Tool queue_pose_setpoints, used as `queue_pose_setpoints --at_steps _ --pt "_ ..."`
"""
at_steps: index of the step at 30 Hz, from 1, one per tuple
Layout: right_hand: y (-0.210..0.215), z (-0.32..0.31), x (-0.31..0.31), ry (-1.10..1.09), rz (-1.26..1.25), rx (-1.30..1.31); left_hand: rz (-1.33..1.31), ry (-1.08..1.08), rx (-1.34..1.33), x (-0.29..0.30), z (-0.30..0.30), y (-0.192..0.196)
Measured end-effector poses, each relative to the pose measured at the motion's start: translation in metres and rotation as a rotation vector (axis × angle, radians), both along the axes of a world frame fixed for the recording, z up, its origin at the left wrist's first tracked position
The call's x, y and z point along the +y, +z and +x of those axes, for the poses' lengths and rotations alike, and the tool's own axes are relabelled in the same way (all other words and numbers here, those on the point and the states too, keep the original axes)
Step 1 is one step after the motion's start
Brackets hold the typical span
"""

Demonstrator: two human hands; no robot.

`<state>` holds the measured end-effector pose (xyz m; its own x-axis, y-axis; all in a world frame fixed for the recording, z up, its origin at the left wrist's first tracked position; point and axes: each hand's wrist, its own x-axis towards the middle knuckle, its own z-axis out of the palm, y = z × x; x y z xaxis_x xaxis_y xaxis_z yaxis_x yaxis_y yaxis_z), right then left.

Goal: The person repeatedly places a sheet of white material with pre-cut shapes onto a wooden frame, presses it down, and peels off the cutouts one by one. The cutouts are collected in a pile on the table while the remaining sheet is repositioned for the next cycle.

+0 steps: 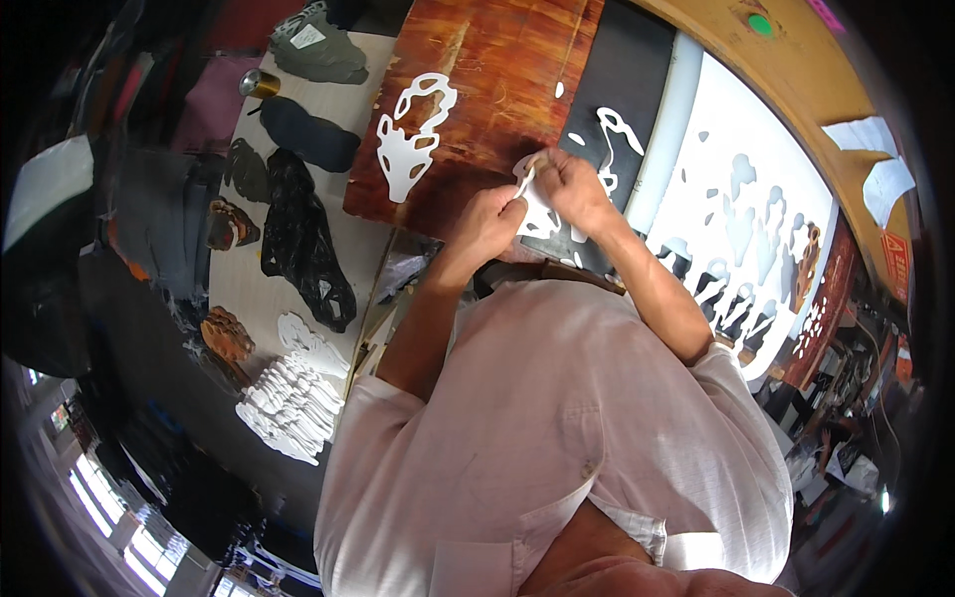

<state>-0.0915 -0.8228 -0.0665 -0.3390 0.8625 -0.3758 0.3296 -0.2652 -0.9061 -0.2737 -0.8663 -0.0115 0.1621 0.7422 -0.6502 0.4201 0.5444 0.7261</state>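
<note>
Both hands are closed on a thin white cut-out piece (538,221) with holes in it, near the front edge of the work surface. My left hand (485,224) pinches its left side, thumb and fingers together. My right hand (577,191) grips its upper part, where a narrow strip stands up between the hands. The fingers hide some of the piece. Left of the hands, a similar white cut-out shaped like a shoe upper (406,164) lies flat on the reddish-brown wooden board (487,90). Just beyond my right hand, a white looped scrap (619,127) rests on a black surface (629,65).
A large white sheet (711,129) with cut holes covers the right side, beside a pale roller (665,129). Above it runs a yellow machine beam (796,75). On the left table lie stacked white cut-outs (288,408), a black plastic bag (298,239), dark pieces (308,134) and a can (260,83).
</note>
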Motion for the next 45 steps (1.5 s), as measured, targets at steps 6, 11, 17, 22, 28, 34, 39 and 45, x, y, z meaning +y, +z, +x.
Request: queue_pose_setpoints --at_steps 6,11,17,22,28,34,39,45 --pt "-0.042 0.017 0.015 -0.174 0.370 -0.439 0.082 0.088 -0.106 -0.027 0.016 -0.002" --pt "-0.035 0.108 0.085 -0.655 0.158 -0.015 -0.067 0.105 -0.113 -0.061 0.003 0.021" --pt "-0.007 0.076 0.073 -0.368 -0.242 0.293 0.097 0.242 -0.405 -0.036 -0.011 0.040" --pt "-0.003 0.030 0.004 -0.123 -0.926 0.934 0.126 0.303 -0.396 -0.034 -0.018 0.044" --pt "-0.013 0.022 0.004 -0.285 -0.606 0.878 0.108 0.373 -0.317 -0.058 -0.037 0.027" --pt "-0.001 0.023 0.002 -0.260 -0.577 0.785 0.194 0.378 -0.380 -0.058 -0.043 0.003" --pt "0.003 0.020 0.002 -0.265 -0.602 0.815 0.133 0.363 -0.196 -0.045 -0.042 -0.015" --pt "0.002 0.029 0.015 -0.281 -0.635 0.713 0.253 0.353 -0.016 -0.043 -0.051 -0.027"
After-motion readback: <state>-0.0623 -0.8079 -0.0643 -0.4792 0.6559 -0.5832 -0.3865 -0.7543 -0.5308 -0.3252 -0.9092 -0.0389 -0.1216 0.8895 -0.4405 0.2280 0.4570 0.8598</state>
